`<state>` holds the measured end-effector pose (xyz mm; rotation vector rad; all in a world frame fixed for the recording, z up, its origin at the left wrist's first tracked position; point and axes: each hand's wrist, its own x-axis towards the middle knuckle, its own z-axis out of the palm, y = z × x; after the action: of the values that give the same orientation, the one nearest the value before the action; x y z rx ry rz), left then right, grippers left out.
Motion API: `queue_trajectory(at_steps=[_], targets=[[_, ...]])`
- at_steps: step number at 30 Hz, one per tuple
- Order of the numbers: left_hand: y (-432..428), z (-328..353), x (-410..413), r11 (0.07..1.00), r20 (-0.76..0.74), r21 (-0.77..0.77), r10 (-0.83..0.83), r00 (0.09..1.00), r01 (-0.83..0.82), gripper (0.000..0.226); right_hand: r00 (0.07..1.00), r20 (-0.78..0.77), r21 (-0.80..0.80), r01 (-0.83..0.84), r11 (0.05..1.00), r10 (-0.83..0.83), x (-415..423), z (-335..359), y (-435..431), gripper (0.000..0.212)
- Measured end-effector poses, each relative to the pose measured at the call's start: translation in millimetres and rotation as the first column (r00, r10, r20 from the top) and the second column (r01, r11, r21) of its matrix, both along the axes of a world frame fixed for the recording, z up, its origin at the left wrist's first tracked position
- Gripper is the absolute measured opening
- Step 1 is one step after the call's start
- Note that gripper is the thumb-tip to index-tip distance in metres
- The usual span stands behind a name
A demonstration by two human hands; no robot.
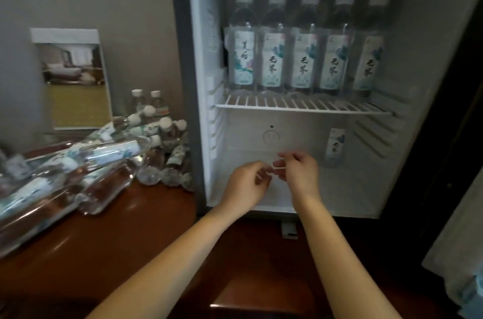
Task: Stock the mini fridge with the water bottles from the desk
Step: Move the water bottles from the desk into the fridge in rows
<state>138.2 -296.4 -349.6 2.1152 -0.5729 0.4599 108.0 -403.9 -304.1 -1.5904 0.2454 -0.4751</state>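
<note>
Both hands are reaching into the lower compartment of the mini fridge [198,83], which is standing open. Left hand [247,183] and right hand [300,175] are sitting close together, fingers curled, fingertips nearly meeting. Something small and pale is showing between the fingertips, but it is too blurred to say what it is, so I can't tell whether either hand is actually gripping anything. Neither hand is touching a bottle that I can make out.

A lone bottle [334,147] is standing upright at the back right of the same compartment, just beyond the right hand and apart from it.

Above, the wire shelf [300,107] is carrying a row of five bottles [303,57], upright, side by side, labels facing out.

Left of the fridge, a pile of bottles [104,156] is waiting on the wooden tabletop [117,235]: most are lying on their sides, stacked loosely, and a few are standing upright near the fridge wall. Behind the pile, a photo card [75,78] is leaning against the wall.
</note>
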Motion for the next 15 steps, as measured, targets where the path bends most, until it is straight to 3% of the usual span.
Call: queue_trajectory(at_steps=[3,6,10,15], targets=[[53.6,-19.7,-26.5,0.999,0.064,0.039,0.014,0.998,-0.017,0.008,0.990,-0.041,-0.011,-0.133,0.991,0.132,-11.8,6.7,25.1,0.023],[103.7,-32.3,-47.0,0.992,0.082,0.005,0.129,0.988,-0.129,0.009,0.948,-0.097,-0.056,-0.310,0.949,0.304,-22.2,10.2,55.6,0.025],[162.1,-33.2,-55.1,0.956,0.062,-0.030,0.293,0.954,-0.292,0.010,0.843,-0.172,-0.111,-0.531,0.840,0.510,-26.7,4.7,104.5,0.027],[225.3,-17.2,-43.9,0.887,0.046,-0.004,0.461,0.886,-0.462,0.009,0.714,-0.264,-0.178,-0.696,0.695,0.648,-15.5,-11.5,160.0,0.025]])
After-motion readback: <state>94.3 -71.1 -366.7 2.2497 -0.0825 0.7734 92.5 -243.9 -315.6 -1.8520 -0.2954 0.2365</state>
